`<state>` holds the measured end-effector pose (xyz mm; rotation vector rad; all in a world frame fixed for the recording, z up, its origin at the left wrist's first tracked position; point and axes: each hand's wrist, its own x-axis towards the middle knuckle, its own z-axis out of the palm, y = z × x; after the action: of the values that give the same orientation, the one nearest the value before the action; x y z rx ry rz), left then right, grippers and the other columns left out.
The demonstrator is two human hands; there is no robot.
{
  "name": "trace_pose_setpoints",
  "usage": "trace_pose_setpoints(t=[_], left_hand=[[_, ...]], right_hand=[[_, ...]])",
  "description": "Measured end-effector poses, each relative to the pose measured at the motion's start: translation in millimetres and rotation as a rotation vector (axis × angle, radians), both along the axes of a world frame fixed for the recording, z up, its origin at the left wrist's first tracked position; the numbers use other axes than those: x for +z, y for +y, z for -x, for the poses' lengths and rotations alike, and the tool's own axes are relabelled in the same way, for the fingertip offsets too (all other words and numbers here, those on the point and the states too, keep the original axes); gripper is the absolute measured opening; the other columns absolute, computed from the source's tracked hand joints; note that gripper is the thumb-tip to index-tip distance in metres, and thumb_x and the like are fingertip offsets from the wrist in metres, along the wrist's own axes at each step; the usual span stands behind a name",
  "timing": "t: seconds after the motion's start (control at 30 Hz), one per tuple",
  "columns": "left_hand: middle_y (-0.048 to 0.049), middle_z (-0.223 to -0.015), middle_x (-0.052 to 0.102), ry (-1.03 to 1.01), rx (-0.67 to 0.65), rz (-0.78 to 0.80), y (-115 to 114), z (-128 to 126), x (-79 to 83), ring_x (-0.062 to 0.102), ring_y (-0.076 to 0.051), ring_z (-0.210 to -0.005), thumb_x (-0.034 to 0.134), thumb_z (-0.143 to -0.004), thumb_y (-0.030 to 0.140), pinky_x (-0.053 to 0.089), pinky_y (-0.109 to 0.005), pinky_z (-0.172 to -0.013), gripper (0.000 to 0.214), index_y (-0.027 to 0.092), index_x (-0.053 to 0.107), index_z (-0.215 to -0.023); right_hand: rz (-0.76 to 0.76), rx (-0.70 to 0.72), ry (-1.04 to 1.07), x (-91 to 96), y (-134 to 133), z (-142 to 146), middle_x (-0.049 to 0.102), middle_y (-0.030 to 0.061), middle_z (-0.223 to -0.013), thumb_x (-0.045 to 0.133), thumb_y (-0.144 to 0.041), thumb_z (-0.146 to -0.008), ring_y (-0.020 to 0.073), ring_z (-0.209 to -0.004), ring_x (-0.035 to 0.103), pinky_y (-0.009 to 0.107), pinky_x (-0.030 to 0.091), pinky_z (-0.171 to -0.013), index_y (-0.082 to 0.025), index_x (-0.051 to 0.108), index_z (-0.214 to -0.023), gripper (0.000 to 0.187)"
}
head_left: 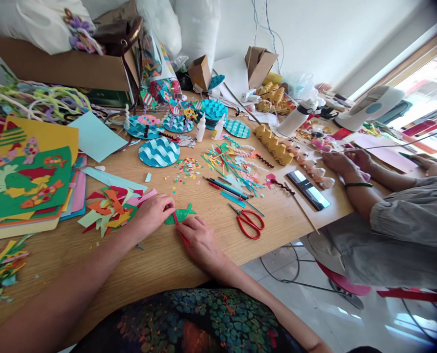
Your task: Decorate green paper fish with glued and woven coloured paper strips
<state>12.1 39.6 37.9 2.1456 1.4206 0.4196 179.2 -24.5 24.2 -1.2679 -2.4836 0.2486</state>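
Observation:
A small green paper fish lies on the wooden table in front of me. My left hand rests beside its left end, fingers curled and pinching a thin red paper strip against the fish. My right hand lies just below the fish, fingers closed on a red strip that pokes out under them. Red-handled scissors lie to the right of my right hand.
Stacked coloured paper and scraps lie left. Blue wave discs, glue bottles, pens, a phone and cardboard boxes fill the back. Another person's hands work on the right.

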Motion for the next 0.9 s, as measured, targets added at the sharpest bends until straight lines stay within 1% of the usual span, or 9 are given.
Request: trace_pose_setpoints(t=[0.2,0.37,0.9], left_hand=[[-0.0003,-0.069,0.057,0.005,-0.001,-0.005,0.3,0.5,-2.5,0.050,-0.017,-0.069,0.046,-0.075,0.022,0.034,-0.028,-0.062,0.013,0.020,0.050,-0.063],[-0.0001,-0.068,0.056,-0.002,0.004,-0.010,0.3,-0.2,-2.2,0.050,-0.017,-0.069,0.047,-0.074,0.022,0.034,-0.028,-0.062,0.013,0.021,0.049,-0.062],[0.0001,-0.069,0.057,0.004,0.015,-0.013,-0.3,-1.4,-2.2,0.050,-0.017,-0.069,0.048,-0.075,0.021,0.034,-0.027,-0.061,0.013,0.021,0.050,-0.063]], right_hand=[[0.006,-0.002,-0.011,2.0,-0.3,0.1,0.059,0.0045,-0.084,0.045,-0.014,-0.087,0.0152,-0.082,0.050,0.024,0.040,-0.072,-0.018,0.061,-0.082,0.017],[0.005,-0.008,0.010,0.8,-0.5,0.2,0.058,0.0046,-0.083,0.045,-0.014,-0.087,0.0149,-0.079,0.049,0.024,0.040,-0.070,-0.019,0.060,-0.081,0.017],[-0.008,-0.016,0.012,-1.9,-0.2,0.8,0.058,0.0042,-0.082,0.044,-0.014,-0.087,0.0150,-0.078,0.049,0.025,0.040,-0.068,-0.019,0.060,-0.079,0.018]])
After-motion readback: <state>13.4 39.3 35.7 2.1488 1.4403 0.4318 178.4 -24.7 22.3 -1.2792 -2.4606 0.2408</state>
